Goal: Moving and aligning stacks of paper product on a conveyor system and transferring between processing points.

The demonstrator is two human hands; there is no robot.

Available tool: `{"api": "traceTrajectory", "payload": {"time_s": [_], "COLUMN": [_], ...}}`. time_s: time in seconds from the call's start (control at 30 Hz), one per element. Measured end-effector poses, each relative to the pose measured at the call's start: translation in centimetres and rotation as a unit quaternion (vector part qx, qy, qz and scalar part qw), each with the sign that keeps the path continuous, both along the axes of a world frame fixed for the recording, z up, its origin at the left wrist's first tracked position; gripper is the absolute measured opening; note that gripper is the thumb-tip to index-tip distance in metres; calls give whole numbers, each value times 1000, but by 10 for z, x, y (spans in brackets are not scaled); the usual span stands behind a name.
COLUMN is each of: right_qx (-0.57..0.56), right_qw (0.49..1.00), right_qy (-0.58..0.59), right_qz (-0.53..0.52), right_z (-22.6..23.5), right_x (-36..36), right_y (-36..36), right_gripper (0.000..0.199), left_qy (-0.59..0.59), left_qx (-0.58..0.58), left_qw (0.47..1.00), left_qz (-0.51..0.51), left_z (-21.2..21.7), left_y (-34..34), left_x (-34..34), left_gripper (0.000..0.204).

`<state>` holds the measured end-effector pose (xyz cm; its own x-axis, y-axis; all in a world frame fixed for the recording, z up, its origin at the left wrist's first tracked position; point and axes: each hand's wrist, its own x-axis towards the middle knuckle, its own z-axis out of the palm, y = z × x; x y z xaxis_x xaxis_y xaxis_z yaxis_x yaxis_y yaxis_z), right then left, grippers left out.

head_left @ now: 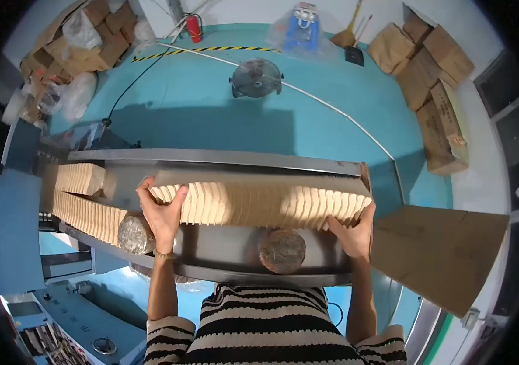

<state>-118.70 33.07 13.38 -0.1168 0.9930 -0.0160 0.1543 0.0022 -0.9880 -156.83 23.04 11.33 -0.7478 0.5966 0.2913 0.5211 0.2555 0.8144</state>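
Observation:
A long row of thin cream-coloured paper-like bundles (253, 205), pressed side by side, spans the metal trough between my two hands. My left hand (163, 216) grips its left end, thumb on the near face and fingers over the far side. At the other end my right hand (354, 234) clasps the row, its thumb against the near lower edge. A brown round block (282, 250) lies on the trough floor in front of the row. Left of my left wrist, a tape-wrapped round block (136, 234) rests against another row of cream bundles (92, 213).
The metal trough (211, 156) has raised edges, and more cream bundles (80, 177) fill its far left. A cardboard sheet (442, 252) juts out at the right. On the teal floor beyond stand a fan (256, 78) and cardboard boxes (428, 76). Blue machinery (83, 316) is at lower left.

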Motion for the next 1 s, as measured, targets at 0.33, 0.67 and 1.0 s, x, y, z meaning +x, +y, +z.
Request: {"api": "traceTrajectory", "payload": {"time_s": [0.33, 0.67, 1.0], "right_qx": [119, 148, 124], "right_qw": [990, 860, 832], "right_qy": [-71, -481, -533], "right_qz": [-30, 80, 95], "right_z": [-22, 65, 79], "right_x": [3, -21, -49], "right_y": [15, 27, -44], "right_gripper": [93, 106, 98], "left_qy": [-48, 143, 208], "left_qx": [131, -175, -296], "left_qw": [989, 940, 919], "left_qz": [46, -254, -157], "left_z": [-45, 62, 54], "left_y": [-12, -4, -81], "left_x": [-51, -102, -35], "left_gripper": [28, 94, 100]}}
